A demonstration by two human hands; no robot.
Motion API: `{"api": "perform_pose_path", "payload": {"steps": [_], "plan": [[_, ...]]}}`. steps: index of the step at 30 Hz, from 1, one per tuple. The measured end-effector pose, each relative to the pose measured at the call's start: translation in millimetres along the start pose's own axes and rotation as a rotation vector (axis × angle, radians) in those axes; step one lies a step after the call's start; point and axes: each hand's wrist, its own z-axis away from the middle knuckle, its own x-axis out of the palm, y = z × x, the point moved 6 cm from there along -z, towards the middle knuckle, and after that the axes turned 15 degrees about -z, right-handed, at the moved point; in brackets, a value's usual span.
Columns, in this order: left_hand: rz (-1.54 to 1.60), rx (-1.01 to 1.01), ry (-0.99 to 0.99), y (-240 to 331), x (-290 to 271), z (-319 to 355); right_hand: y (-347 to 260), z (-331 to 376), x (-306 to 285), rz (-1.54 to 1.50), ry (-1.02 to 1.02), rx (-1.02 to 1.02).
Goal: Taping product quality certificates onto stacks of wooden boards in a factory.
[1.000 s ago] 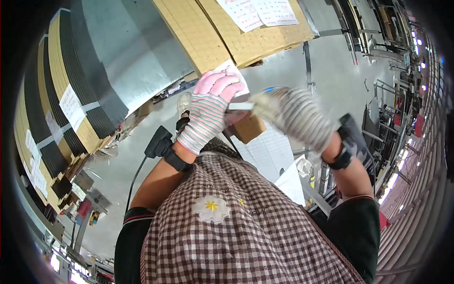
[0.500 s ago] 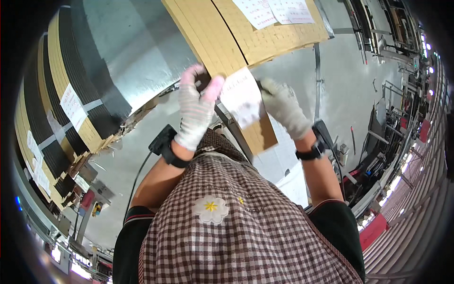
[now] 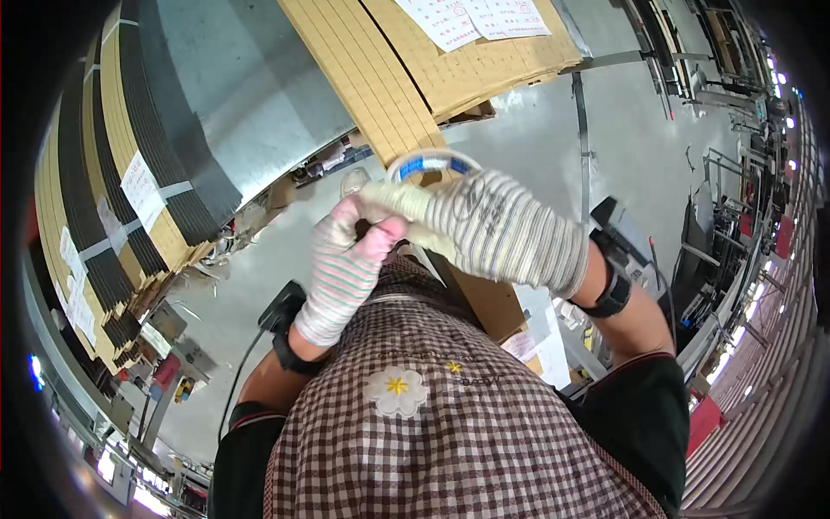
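Both hands had come together since the earlier frame. My right hand [image 3: 510, 229] closed around a tape roll [image 3: 432, 164], just below the cardboard stack [image 3: 406, 78]; my left hand [image 3: 350, 259] pinched something I couldn't make out beside it.

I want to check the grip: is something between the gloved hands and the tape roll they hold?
Nothing visible apart from the gloves. The right hand and left hand meet directly at the tape roll, whose blue-edged ring shows just above the fingers.
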Motion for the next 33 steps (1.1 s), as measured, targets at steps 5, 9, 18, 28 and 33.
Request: {"api": "perform_pose_path", "payload": {"steps": [5,9,18,28,33], "plan": [[0.111,-0.366,0.098,-83.4,-16.8,-16.8,67.5,-15.0,-33.2,0.426,0.096,0.415],[0.433,-0.233,0.227,-186.3,23.4,-64.6,69.9,-23.5,-23.0,0.445,0.506,0.066],[1.105,-0.238,-0.537,-207.3,137.9,-146.8,67.9,-27.2,50.2,0.033,1.0,0.106],[0.181,-0.295,0.271,-191.3,-24.0,-59.2,82.1,-28.2,63.5,0.021,0.95,0.175],[-0.079,0.126,0.204,-42.5,16.1,-38.9,80.6,-35.1,46.2,-0.056,0.871,0.215]]}}
